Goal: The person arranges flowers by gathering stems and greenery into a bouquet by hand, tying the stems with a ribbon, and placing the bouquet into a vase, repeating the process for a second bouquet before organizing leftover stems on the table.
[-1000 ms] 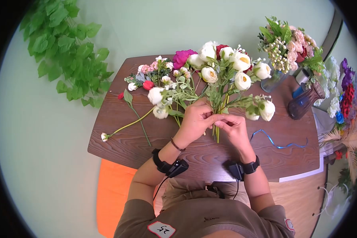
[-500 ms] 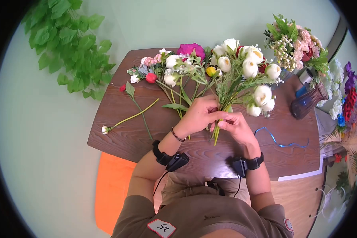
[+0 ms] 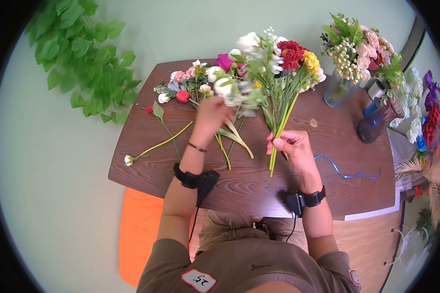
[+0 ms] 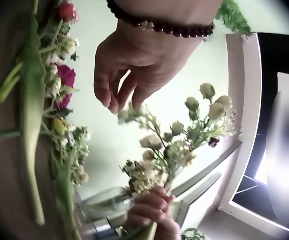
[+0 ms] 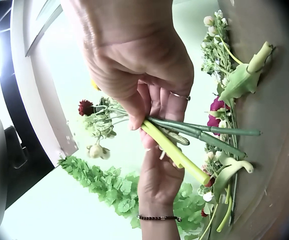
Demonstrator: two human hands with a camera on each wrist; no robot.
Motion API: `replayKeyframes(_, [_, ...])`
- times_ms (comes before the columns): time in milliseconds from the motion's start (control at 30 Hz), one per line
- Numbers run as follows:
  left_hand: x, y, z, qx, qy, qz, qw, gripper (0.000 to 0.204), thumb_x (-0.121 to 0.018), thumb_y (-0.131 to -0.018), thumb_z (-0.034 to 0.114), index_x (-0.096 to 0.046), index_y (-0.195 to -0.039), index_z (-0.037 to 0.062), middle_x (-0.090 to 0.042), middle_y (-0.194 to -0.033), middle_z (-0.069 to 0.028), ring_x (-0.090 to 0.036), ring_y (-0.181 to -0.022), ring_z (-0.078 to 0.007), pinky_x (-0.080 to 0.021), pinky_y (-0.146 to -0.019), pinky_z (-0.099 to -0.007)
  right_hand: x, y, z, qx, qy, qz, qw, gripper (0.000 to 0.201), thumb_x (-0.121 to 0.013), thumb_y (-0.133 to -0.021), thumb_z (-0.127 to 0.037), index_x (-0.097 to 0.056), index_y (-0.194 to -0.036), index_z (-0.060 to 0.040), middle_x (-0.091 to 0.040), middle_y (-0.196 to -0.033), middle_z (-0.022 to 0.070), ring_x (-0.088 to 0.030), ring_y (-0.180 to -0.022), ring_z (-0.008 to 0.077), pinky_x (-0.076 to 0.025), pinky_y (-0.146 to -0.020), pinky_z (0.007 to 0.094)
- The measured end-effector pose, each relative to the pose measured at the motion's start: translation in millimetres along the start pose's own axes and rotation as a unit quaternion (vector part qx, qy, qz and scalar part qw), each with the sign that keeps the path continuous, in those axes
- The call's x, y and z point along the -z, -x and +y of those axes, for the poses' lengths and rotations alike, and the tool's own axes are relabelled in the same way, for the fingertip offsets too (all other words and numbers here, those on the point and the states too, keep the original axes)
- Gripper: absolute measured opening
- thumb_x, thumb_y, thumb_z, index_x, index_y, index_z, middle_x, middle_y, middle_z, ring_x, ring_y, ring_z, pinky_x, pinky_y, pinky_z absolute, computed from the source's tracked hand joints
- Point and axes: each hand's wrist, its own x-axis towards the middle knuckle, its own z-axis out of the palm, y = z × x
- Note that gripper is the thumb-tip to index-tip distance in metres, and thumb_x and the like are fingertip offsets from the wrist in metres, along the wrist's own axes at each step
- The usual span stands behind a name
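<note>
Apparently arranging, above the dark wooden table [image 3: 249, 190], 1 mixed bouquet [image 3: 278, 85] at 1 o'clock from centre. Holding the left hand [image 3: 213, 118] near white blooms [image 3: 223, 87] at 11 o'clock, with fingers loosely bent and nothing visibly gripped; cannot tell through the blur whether touching. Pinching the green stems [image 3: 273, 164] between thumb and fingers of the right hand [image 3: 295, 144], at 3 o'clock. Likely calls next for a firm right pinch and careful spacing of blooms. Note the thin blue ribbon [image 3: 338, 174], untouched at 4 o'clock.

Right grip [image 3: 292, 144] pinches flower stems [image 3: 284, 123] above brown table [image 3: 249, 193]; left grip [image 3: 211, 117], blurred, near white blooms [image 3: 223, 87].
</note>
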Motion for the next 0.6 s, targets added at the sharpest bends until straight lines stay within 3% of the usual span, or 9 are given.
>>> replayKeyframes(33, [14.4,-4.3,-7.5,-0.023,-0.047,0.077,0.996,0.017,-0.06,-0.085,0.013,-0.065,-0.088,-0.0032,-0.063,-0.067,-0.0057,-0.059,-0.054,-0.0091,-0.045,-0.044,-0.0212,0.9,0.1,0.3,0.001,-0.003,0.003,1.0,0.013,-0.064,-0.083,-0.006,-0.065,-0.089,0.0054,-0.064,-0.073,0.0082,-0.061,-0.065,0.0155,-0.051,-0.065,0.0277])
replayKeyframes(100, [44.7,-12.2,-25.6,0.028,-0.161,0.204,0.965,0.018,-0.061,-0.084,0.013,-0.065,-0.09,-0.0035,-0.066,-0.072,-0.0097,-0.063,-0.056,-0.0138,-0.049,-0.042,-0.0253,2.0,0.3,1.3,0.02,-0.013,0.002,1.0,0.014,-0.064,-0.083,-0.008,-0.065,-0.088,0.0048,-0.064,-0.072,0.0076,-0.061,-0.065,0.0154,-0.05,-0.065,0.0271])
replayKeyframes(133, [60.7,-15.2,-41.3,0.05,-0.169,0.212,0.961,0.021,-0.062,-0.083,0.01,-0.062,-0.094,-0.0078,-0.065,-0.074,-0.0126,-0.064,-0.056,-0.0153,-0.051,-0.041,-0.0267,2.5,0.1,1.0,0.022,-0.016,0.003,1.0,0.014,-0.064,-0.083,-0.008,-0.065,-0.088,0.0048,-0.064,-0.072,0.0076,-0.061,-0.065,0.0154,-0.05,-0.065,0.0271])
replayKeyframes(167, [68.9,-16.9,-48.3,0.048,-0.173,0.21,0.961,0.021,-0.062,-0.083,0.01,-0.062,-0.094,-0.0078,-0.065,-0.074,-0.0126,-0.064,-0.056,-0.0153,-0.051,-0.041,-0.0267,2.8,0.4,0.6,0.02,-0.031,-0.002,0.999,0.014,-0.064,-0.083,-0.009,-0.065,-0.089,0.0045,-0.063,-0.073,0.0075,-0.061,-0.065,0.0154,-0.05,-0.065,0.0271])
replayKeyframes(233, [77.3,-18.9,-58.8,0.144,-0.18,0.212,0.95,0.024,-0.062,-0.081,0.006,-0.058,-0.095,-0.0141,-0.064,-0.074,-0.0155,-0.064,-0.053,-0.0175,-0.051,-0.041,-0.0264,3.3,0.8,1.2,0.019,-0.049,-0.005,0.999,0.015,-0.064,-0.084,-0.009,-0.064,-0.089,0.0042,-0.063,-0.073,0.0074,-0.061,-0.065,0.0154,-0.05,-0.065,0.0271])
replayKeyframes(300, [76.2,-22.0,-66.2,0.145,-0.117,0.203,0.961,0.024,-0.063,-0.081,0.003,-0.055,-0.093,-0.0167,-0.063,-0.071,-0.0154,-0.064,-0.052,-0.019,-0.051,-0.039,-0.0268,3.9,0.8,2.0,0.015,-0.097,-0.022,0.995,0.022,-0.067,-0.082,-0.017,-0.063,-0.09,0.0037,-0.062,-0.074,0.0087,-0.06,-0.065,0.0166,-0.049,-0.063,0.0283])
replayKeyframes(367, [73.7,-27.7,-70.8,0.151,0.001,0.147,0.978,0.017,-0.063,-0.081,0.003,-0.058,-0.086,-0.0123,-0.061,-0.067,-0.012,-0.062,-0.051,-0.0172,-0.048,-0.038,-0.0261,6.2,0.8,2.7,0.018,-0.114,-0.03,0.993,0.02,-0.065,-0.084,-0.015,-0.062,-0.091,0.0032,-0.061,-0.076,0.0079,-0.06,-0.066,0.016,-0.049,-0.063,0.0281])
replayKeyframes(500, [68.0,-33.3,-70.4,0.165,0.044,0.113,0.979,0.01,-0.063,-0.08,0.003,-0.059,-0.077,-0.0057,-0.059,-0.063,-0.0081,-0.057,-0.048,-0.0126,-0.043,-0.037,-0.023,8.9,-0.7,4.1,0.027,-0.157,-0.061,0.985,0.019,-0.062,-0.086,-0.016,-0.06,-0.093,0.0012,-0.059,-0.078,0.0057,-0.058,-0.068,0.0149,-0.049,-0.065,0.0284])
replayKeyframes(600, [63.0,-31.1,-57.2,0.122,0.023,0.131,0.984,0.014,-0.064,-0.08,0.002,-0.055,-0.069,0.0013,-0.055,-0.059,-0.0027,-0.05,-0.045,-0.0082,-0.037,-0.038,-0.0195,6.2,-0.1,2.4,0.033,-0.184,-0.074,0.979,0.019,-0.061,-0.088,-0.019,-0.058,-0.092,-0.0004,-0.056,-0.077,0.004,-0.056,-0.07,0.0145,-0.048,-0.067,0.0298])
